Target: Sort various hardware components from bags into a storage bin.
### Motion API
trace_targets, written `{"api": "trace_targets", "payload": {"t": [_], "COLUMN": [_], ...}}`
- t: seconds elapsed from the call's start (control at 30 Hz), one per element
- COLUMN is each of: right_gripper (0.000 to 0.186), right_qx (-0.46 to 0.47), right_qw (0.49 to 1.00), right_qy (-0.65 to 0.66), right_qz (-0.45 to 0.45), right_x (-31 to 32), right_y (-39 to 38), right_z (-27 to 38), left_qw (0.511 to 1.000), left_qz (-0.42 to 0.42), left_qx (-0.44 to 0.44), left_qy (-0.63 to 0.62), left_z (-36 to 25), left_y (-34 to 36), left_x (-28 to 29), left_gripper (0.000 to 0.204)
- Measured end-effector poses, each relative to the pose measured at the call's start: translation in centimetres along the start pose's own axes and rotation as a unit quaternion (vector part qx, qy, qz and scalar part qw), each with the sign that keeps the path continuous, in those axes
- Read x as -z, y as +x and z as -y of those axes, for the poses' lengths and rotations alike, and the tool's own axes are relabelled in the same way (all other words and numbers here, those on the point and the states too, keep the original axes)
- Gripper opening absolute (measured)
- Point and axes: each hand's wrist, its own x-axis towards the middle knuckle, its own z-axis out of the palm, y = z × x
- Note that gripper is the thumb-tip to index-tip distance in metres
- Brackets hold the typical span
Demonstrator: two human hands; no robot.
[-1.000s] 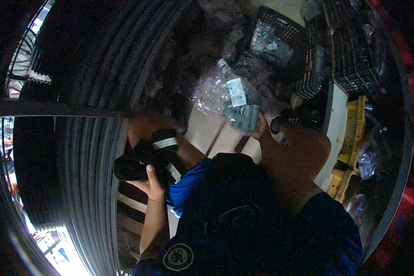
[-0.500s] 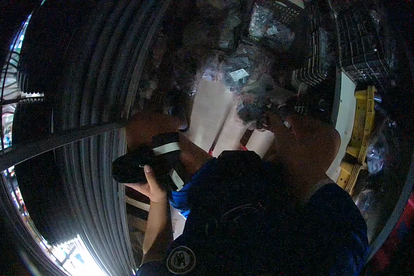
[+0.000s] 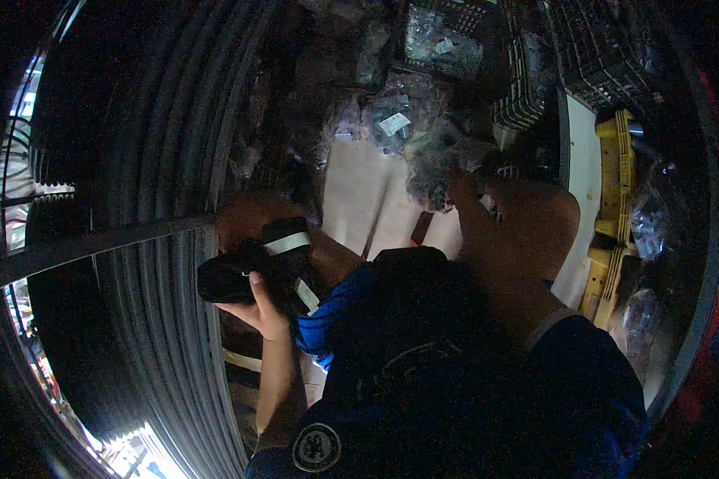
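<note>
A dark blue garment (image 3: 487, 391) bears a round, pale-rimmed badge (image 3: 317, 447), with brighter blue cloth (image 3: 327, 321) showing nearby.

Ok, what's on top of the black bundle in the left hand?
On the black bundle are a white strip, a white tag and the left hand's thumb. Its underside faces away, partly covered by the hand, so I can't see it.

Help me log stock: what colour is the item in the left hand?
The item is black with whitish strips; the head view shows it best.
</note>
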Motion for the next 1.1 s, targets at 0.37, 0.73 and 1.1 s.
{"api": "trace_targets", "payload": {"t": [0.37,0.73,1.1], "right_gripper": [0.035,0.026,0.025], "right_qx": [0.051,0.104,0.007], "right_qw": [0.987,0.989,0.997], "right_qy": [-0.154,-0.024,-0.074], "right_qz": [-0.015,-0.107,0.009], "right_x": [-6.5,4.4,7.6], "right_y": [2.9,0.3,3.4], "right_z": [-4.8,3.0,2.1], "left_qw": [1.0,1.0,0.998], "left_qz": [0.008,0.014,0.041], "left_qx": [-0.004,-0.012,-0.035], "left_qy": [0.0,0.009,0.032], "left_z": [-0.3,-0.5,-0.4], "left_y": [-0.1,0.2,0.5], "left_x": [0.3,-0.5,-0.8], "left_gripper": [0.078,0.082,0.079]}}
